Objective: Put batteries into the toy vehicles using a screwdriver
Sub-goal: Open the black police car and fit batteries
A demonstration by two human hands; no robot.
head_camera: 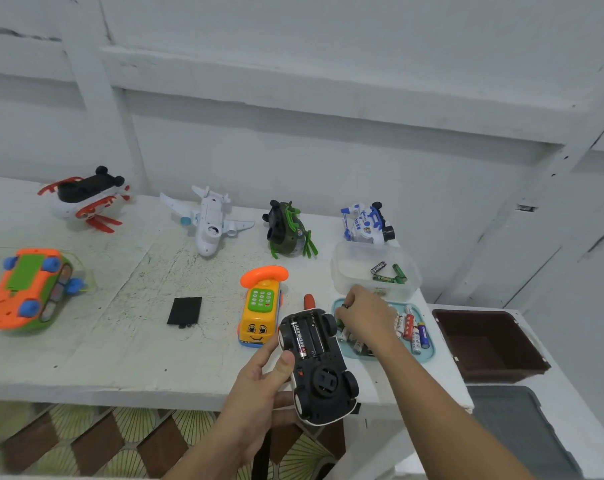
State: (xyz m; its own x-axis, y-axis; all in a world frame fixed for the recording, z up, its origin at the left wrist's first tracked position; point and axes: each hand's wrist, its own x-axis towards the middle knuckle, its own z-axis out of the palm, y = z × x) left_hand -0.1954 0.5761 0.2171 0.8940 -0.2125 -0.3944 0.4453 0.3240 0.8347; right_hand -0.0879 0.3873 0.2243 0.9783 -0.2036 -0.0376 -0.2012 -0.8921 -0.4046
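My left hand (259, 386) grips a black and white toy car (319, 372) turned belly up above the table's front edge. Its battery bay is open, with an Eveready battery (301, 336) lying in it. My right hand (366, 315) reaches into the teal tray (430, 355) of batteries, fingers curled over a green battery (339, 323) at the tray's left end. The car's black battery cover (185, 311) lies flat on the table to the left. An orange screwdriver handle (309, 301) pokes out behind the car.
A clear tub (345, 271) with loose batteries stands behind the tray. A yellow phone bus (260, 315) sits just left of the car. Further back lie a white plane (208, 221), a green helicopter (288, 230), a blue helicopter (366, 225), a red one (85, 199) and an orange car (26, 292). A brown bin (491, 344) stands right.
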